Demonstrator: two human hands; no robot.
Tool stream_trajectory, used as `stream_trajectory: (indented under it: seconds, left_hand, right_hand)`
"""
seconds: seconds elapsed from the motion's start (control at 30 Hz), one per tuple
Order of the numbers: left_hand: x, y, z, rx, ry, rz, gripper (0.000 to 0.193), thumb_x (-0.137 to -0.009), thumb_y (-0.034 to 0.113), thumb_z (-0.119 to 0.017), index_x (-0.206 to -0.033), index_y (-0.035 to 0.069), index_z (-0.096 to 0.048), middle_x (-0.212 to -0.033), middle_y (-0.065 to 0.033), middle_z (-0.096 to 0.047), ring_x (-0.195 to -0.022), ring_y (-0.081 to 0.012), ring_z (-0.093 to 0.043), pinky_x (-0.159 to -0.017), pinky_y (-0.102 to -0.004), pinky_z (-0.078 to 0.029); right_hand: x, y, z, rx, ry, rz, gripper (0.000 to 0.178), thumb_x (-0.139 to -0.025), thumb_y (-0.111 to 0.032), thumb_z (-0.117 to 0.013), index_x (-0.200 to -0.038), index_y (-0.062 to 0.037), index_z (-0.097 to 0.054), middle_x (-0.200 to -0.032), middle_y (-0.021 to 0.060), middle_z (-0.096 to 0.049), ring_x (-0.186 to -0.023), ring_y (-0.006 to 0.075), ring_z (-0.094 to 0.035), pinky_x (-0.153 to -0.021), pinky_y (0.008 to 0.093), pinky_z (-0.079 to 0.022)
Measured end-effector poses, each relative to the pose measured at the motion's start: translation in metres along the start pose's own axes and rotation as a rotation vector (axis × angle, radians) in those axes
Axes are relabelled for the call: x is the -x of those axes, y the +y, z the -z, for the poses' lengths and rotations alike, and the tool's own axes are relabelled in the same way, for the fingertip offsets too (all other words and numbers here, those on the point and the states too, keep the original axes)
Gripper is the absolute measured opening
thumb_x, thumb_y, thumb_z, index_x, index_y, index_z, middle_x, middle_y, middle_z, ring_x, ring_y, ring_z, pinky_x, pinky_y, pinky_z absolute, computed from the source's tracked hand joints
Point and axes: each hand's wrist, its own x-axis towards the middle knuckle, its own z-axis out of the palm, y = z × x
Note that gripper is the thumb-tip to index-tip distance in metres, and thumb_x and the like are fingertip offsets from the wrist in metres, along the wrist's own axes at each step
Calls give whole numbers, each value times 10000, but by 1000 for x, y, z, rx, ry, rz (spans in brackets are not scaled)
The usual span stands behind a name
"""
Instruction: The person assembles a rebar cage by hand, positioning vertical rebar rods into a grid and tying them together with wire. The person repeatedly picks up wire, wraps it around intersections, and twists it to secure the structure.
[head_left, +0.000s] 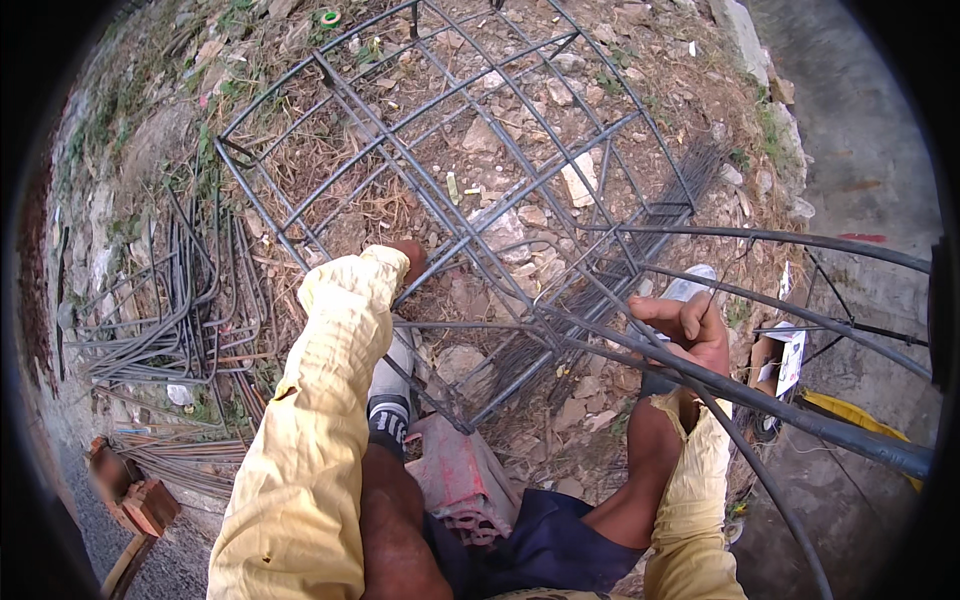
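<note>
From here, the grey steel-bar lattice cage (466, 236) lies on brown stony ground (348, 222); the left hand (410, 262), grip hidden, perhaps steadies its near-left side. Off its near-right side, the right hand (702, 332) curls, hold unclear.

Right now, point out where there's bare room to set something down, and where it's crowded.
The concrete at upper right lies bare between the pale stony edge and the long bars. The steel cage has open gaps over rubble. Crowded: thin wires near the right hand, bent rods at left.
</note>
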Motion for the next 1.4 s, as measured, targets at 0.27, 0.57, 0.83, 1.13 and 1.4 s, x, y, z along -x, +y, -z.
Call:
stream_trajectory:
  seconds: [0.27, 0.57, 0.83, 1.13, 1.4]
  left_hand:
    - [18, 2, 8, 9, -10, 52, 605, -746, 611, -699, -1029, 78, -740, -960, -155, -716, -901, -317, -676, -827, -445, -514]
    - [13, 24, 25, 214, -193, 163, 500, -892, 552, -578, -918, 70, -711, -869, -100, -708, -700, -242, -666, -667, -374, -542]
    - [-29, -17, -5, 37, -207, -42, 414, -861, 473, -592, -1030, 115, -715, -938, -142, -709, -809, -277, -686, -739, -413, -544]
    - [34, 31, 19, 140, -86, 240, 488, -644, 377, -833, -991, 57, -707, -882, -168, -710, -826, -305, -689, -767, -418, -538]
    - [52, 18, 18, 283, -43, 34, 512, -745, 430, -768, -1044, 25, -675, -885, -146, -716, -795, -266, -703, -739, -398, -548]
  right_hand:
    - [-9, 13, -4, -28, -15, 192, 481, -793, -68, -793, -819, -114, -316, -1107, 254, -664, -1193, 349, -584, -1060, 469, -424]
    - [9, -5, -9, 140, 85, 207, 431, -825, 12, -735, -793, -107, -322, -1102, 252, -660, -1161, 336, -601, -1018, 482, -461]
    - [11, 0, -6, 37, 133, 147, 418, -820, 71, -704, -791, -96, -322, -1105, 236, -658, -1159, 318, -598, -924, 377, -522]
    - [4, -4, -13, 85, 191, 94, 422, -799, 113, -689, -772, -103, -328, -1076, 222, -667, -1162, 310, -601, -990, 435, -495]
    - [-10, -12, -27, 97, 189, 120, 450, -765, 125, -727, -738, -109, -344, -1040, 215, -688, -1095, 232, -636, -893, 348, -531]
